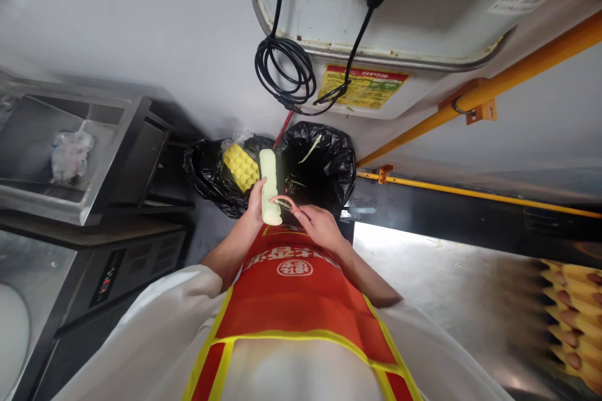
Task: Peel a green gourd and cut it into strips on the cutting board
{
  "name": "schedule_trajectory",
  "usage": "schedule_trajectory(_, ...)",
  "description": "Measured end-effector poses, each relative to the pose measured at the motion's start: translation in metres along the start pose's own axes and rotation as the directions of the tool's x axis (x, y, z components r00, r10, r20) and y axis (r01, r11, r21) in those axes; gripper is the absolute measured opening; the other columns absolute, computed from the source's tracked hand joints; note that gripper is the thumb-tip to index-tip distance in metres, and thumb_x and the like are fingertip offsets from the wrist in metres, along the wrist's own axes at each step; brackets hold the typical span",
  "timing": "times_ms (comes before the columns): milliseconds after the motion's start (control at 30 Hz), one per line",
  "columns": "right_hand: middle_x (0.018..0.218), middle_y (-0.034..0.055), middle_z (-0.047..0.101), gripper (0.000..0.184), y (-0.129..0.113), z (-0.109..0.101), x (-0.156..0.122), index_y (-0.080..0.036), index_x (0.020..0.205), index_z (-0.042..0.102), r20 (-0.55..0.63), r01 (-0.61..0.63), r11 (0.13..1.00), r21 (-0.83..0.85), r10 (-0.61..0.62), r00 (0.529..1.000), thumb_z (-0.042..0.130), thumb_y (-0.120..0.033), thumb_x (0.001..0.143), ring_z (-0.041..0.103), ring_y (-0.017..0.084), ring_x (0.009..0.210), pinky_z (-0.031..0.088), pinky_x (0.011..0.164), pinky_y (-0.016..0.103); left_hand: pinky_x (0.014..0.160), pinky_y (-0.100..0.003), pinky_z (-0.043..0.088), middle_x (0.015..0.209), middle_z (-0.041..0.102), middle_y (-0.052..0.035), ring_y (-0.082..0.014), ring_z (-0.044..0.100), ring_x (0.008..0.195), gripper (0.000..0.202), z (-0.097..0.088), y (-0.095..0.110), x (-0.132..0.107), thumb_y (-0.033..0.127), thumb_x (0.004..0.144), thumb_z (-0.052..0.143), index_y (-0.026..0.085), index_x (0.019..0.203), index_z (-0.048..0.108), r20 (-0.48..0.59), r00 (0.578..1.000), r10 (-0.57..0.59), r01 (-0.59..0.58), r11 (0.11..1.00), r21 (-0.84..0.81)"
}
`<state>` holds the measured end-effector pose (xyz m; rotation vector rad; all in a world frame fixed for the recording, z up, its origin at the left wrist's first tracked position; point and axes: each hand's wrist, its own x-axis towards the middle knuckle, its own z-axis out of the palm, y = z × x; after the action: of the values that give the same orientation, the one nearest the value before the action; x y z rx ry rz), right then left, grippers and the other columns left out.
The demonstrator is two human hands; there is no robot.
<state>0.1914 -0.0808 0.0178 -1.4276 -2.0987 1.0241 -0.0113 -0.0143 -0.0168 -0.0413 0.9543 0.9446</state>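
Your left hand [256,202] grasps the pale green vegetable [269,185] from its left side, fingers mostly hidden; your right hand [320,225] grips the orange peeler [290,202] from the right. The vegetable's long axis runs near to far, with the peeler's head crossing its near half, sideways to that axis. It's held up between the left black-lined bin [200,166] and the right black-lined bin [347,166].

Kitchen, commercial-looking. Stainless sink [116,160] at left, steel tabletop [465,282] at right bearing a tray [555,314] of eggs [569,318]. Black-lined bins [347,163] by the wall [141,19]; printed red apron [301,304] on the wearer.
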Motion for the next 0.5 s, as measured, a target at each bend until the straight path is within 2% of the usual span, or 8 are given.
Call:
schedule_trajectory(133,0.101,0.0082,0.077,0.043,0.016,0.007,0.012,-0.023,0.106,0.074,-0.08,-0.056,0.998,-0.012,0.055,0.995,0.039,-0.047,0.108,0.07,0.021,0.09,0.05,0.08,0.03,0.058,-0.032,0.057,0.067,0.072,-0.0084,-0.0208,0.067,0.053,0.04,-0.001,-0.009,-0.006,0.047,0.094,0.054,0.011,0.095,0.071,0.042,0.996,-0.074,0.073,0.997,0.037)
schedule_trajectory(300,0.097,0.0105,0.076,0.042,0.046,0.002,0.04,-0.023,0.097,0.075,-0.199,-0.14,0.988,0.07,0.151,0.968,0.045,-0.051,0.104,0.068,0.024,0.092,0.048,0.083,0.032,0.058,-0.034,0.059,0.077,0.076,-0.0143,-0.0239,0.071,0.059,0.043,0.001,-0.014,-0.021,0.046,0.096,0.051,0.009,0.099,0.073,0.054,0.973,-0.225,0.214,0.963,0.161)
schedule_trajectory(400,0.093,0.0102,0.075,0.042,0.065,-0.007,0.056,-0.022,0.089,0.074,-0.214,-0.192,0.97,0.147,0.221,0.952,0.048,-0.053,0.101,0.068,0.024,0.09,0.047,0.081,0.032,0.056,-0.035,0.059,0.078,0.076,-0.0168,-0.0253,0.071,0.058,0.043,-0.005,-0.01,-0.029,0.048,0.095,0.054,0.009,0.096,0.073,0.027,0.948,-0.318,0.303,0.922,0.242)
schedule_trajectory(500,0.078,0.0058,0.071,0.045,0.08,-0.012,0.068,-0.021,0.079,0.07,-0.185,-0.241,0.94,0.243,0.289,0.939,0.048,-0.056,0.098,0.066,0.021,0.075,0.046,0.069,0.029,0.056,-0.036,0.059,0.079,0.077,-0.0152,-0.0265,0.071,0.059,0.034,-0.013,-0.003,-0.035,0.04,0.09,0.061,0.011,0.104,0.073,0.047,0.942,-0.333,0.301,0.897,0.323)
